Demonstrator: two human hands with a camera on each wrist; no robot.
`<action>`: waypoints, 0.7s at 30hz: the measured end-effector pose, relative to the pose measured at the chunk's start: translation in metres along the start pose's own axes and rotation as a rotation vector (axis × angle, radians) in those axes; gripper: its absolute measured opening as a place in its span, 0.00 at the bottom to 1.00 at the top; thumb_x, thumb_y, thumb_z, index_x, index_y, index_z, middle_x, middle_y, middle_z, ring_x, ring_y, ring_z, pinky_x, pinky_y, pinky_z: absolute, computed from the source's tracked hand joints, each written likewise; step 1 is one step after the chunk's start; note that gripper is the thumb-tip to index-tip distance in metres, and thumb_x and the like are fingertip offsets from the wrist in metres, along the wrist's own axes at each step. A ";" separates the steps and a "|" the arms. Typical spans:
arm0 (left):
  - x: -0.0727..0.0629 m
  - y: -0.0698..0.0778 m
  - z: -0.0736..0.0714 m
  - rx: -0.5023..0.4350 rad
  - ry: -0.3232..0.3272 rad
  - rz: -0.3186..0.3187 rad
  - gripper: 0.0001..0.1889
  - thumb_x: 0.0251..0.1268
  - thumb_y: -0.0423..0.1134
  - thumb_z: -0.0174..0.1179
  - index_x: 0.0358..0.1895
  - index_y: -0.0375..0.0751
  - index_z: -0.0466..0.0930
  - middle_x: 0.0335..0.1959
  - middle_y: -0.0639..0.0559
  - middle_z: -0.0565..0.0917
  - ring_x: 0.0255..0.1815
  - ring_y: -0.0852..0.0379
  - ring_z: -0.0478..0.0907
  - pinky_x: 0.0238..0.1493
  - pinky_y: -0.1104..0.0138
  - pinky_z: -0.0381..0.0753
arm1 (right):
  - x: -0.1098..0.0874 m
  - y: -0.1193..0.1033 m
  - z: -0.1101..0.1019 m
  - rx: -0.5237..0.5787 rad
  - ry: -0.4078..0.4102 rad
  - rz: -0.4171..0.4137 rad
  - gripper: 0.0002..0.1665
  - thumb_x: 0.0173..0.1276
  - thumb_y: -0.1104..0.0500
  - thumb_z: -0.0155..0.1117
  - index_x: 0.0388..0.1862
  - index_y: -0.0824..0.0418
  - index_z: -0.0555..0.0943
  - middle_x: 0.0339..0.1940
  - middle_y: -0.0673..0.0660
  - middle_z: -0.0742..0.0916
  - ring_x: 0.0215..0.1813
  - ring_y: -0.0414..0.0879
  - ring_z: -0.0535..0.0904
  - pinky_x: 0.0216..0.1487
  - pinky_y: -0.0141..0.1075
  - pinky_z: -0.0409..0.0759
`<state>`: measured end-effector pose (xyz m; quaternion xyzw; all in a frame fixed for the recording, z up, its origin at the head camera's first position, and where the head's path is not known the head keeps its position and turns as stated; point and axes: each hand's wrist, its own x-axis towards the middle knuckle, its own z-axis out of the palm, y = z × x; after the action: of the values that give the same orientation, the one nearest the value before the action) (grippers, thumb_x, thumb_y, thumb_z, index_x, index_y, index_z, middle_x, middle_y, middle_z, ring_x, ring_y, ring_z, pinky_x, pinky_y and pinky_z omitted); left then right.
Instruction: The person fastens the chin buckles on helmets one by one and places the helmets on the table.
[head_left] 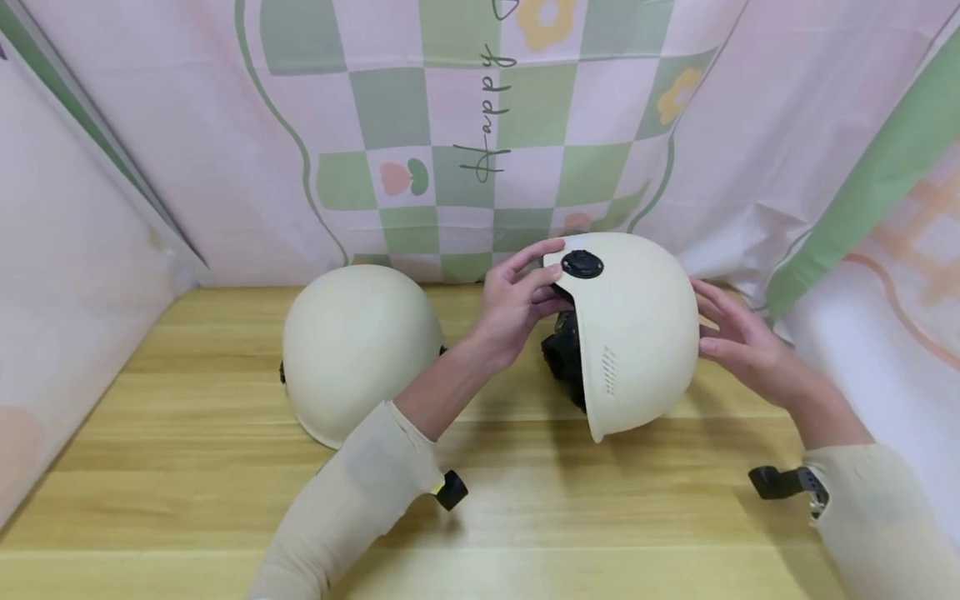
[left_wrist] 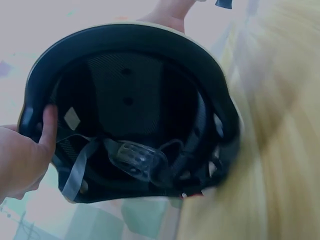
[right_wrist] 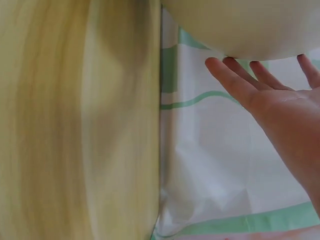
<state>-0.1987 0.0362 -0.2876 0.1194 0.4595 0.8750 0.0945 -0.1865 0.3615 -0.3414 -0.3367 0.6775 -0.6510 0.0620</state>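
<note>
A cream helmet (head_left: 637, 333), tipped on its side with its opening toward the left, is held up over the wooden table. My left hand (head_left: 517, 292) grips its rim beside a round black side fitting (head_left: 582, 264), thumb inside the shell in the left wrist view. The dark lining (left_wrist: 130, 95), grey strap (left_wrist: 80, 167) and clear buckle piece (left_wrist: 135, 157) show within the helmet. On its other side my right hand (head_left: 742, 342) touches the smooth crown with extended fingers (right_wrist: 235, 82). A second cream helmet (head_left: 360, 346) sits dome up on the left.
The wooden table (head_left: 187, 483) runs up to a patterned cloth (head_left: 465, 108) hung behind it. More cloth hangs at the left and right sides. Black wrist devices are on both forearms, the right one (head_left: 780, 483) near the table's right side.
</note>
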 end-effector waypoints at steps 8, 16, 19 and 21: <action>0.000 -0.007 -0.019 -0.023 0.028 -0.040 0.22 0.75 0.23 0.50 0.70 0.29 0.73 0.45 0.44 0.84 0.30 0.56 0.82 0.37 0.67 0.83 | -0.015 0.004 -0.005 -0.041 -0.090 0.166 0.47 0.76 0.76 0.41 0.88 0.53 0.43 0.78 0.43 0.65 0.71 0.38 0.73 0.62 0.33 0.78; -0.002 -0.003 -0.029 0.018 -0.011 -0.057 0.23 0.77 0.24 0.48 0.72 0.30 0.71 0.45 0.46 0.82 0.30 0.57 0.79 0.38 0.68 0.82 | -0.020 0.012 -0.003 -0.044 -0.140 0.201 0.56 0.72 0.80 0.47 0.88 0.49 0.36 0.79 0.41 0.63 0.69 0.40 0.75 0.60 0.36 0.80; -0.004 -0.001 -0.033 0.044 -0.039 -0.053 0.23 0.78 0.25 0.46 0.72 0.28 0.69 0.51 0.44 0.80 0.29 0.57 0.79 0.40 0.67 0.82 | -0.020 0.015 -0.003 -0.012 -0.133 0.195 0.58 0.71 0.82 0.47 0.88 0.49 0.36 0.78 0.41 0.65 0.67 0.42 0.78 0.60 0.37 0.81; -0.005 0.000 -0.036 0.061 -0.054 -0.048 0.23 0.79 0.25 0.46 0.73 0.27 0.68 0.56 0.41 0.79 0.29 0.58 0.79 0.40 0.67 0.82 | -0.019 0.015 -0.003 -0.010 -0.123 0.202 0.58 0.71 0.82 0.49 0.88 0.48 0.36 0.76 0.40 0.67 0.66 0.42 0.79 0.59 0.37 0.81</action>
<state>-0.2041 0.0071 -0.3080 0.1349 0.4861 0.8545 0.1240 -0.1791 0.3732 -0.3621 -0.3062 0.7061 -0.6163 0.1669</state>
